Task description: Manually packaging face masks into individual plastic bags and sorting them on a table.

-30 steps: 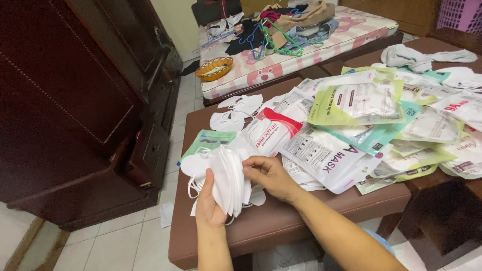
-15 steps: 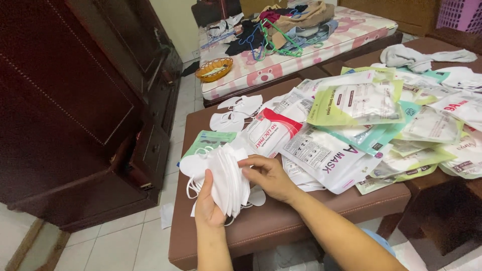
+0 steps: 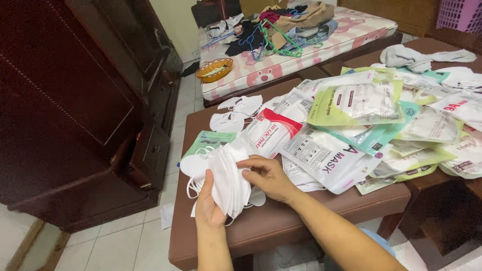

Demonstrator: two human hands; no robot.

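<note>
White folded face masks [image 3: 226, 175]: fanned stack, held upright on edge above brown bench, ear loops dangling.

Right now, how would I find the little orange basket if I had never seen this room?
Look past the brown table heaped with mask packets to the mattress with the pink patterned sheet. The orange basket sits at its near left corner, by the tiled floor. It is the only round, woven-looking thing there; the clothes and hangers lie farther along.
</note>
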